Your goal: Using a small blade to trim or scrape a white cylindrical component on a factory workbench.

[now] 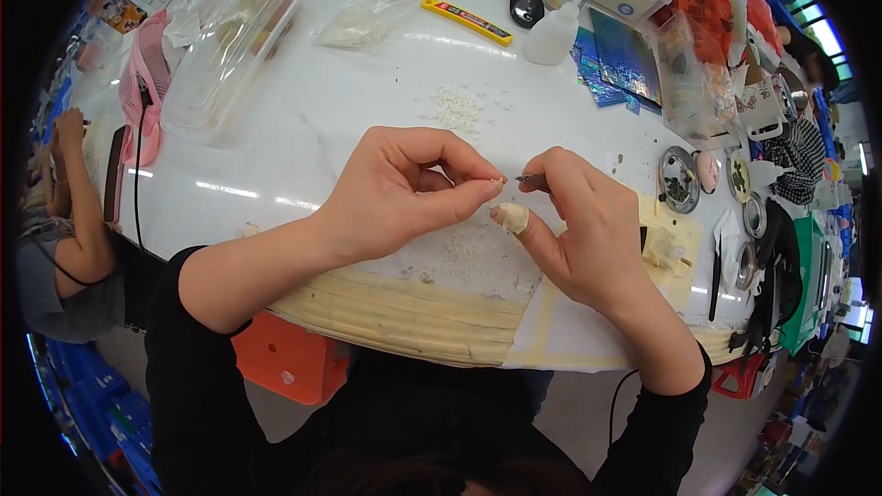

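My left hand [404, 184] is closed in a pinch over the middle of the white table. Between its thumb and index fingertips sits a tiny whitish piece [502, 181], mostly covered by the fingers. Just to the right, my right hand [588, 230] grips a small dark metal tool [533, 183], its narrow tip pointing at the pinched piece; most of the tool is hidden in the fingers, so its kind is unclear. Pale tape wraps the right thumb. Small white bits [457, 108] lie scattered beyond the hands, and more white crumbs [464, 253] lie below them.
A yellow box cutter [467, 21], car key [526, 5] and white squeeze bottle [553, 35] lie at the back. Clear plastic containers [230, 64] stand left. Blue shiny sheets [617, 60] and round metal dishes [678, 179] are right. Tape [395, 317] covers the near edge. Another person [69, 248] sits left.
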Motion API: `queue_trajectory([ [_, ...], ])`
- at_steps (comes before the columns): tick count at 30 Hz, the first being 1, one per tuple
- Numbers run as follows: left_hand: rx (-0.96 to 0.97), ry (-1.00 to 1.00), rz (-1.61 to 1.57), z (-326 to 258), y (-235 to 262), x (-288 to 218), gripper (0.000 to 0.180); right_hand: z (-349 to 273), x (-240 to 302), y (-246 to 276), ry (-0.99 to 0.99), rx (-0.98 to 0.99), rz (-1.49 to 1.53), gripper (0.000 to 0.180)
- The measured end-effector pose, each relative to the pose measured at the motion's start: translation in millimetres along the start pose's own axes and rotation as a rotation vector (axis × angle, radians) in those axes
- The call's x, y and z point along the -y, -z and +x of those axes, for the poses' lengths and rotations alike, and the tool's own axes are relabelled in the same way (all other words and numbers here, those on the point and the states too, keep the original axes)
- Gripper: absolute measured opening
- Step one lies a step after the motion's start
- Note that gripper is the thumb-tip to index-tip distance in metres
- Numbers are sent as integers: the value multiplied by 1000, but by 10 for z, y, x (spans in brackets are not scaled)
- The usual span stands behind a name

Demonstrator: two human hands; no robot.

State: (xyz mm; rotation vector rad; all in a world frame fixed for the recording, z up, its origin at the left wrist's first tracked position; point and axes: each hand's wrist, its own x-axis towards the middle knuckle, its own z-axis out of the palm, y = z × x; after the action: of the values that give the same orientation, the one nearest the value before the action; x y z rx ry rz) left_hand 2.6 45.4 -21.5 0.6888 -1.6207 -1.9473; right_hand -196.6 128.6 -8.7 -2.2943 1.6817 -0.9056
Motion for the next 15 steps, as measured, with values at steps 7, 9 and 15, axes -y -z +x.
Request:
queue_trajectory([
  [7,52,-104,12,3,8,38,14,-14,-8,-34,-15,19,-88,29],
  [9,62,-133,56,9,19,39,15,-13,-3,-21,-12,25,-98,28],
  [15,62,-256,152,4,16,44,17,-11,1,-24,-17,34,-103,27],
])
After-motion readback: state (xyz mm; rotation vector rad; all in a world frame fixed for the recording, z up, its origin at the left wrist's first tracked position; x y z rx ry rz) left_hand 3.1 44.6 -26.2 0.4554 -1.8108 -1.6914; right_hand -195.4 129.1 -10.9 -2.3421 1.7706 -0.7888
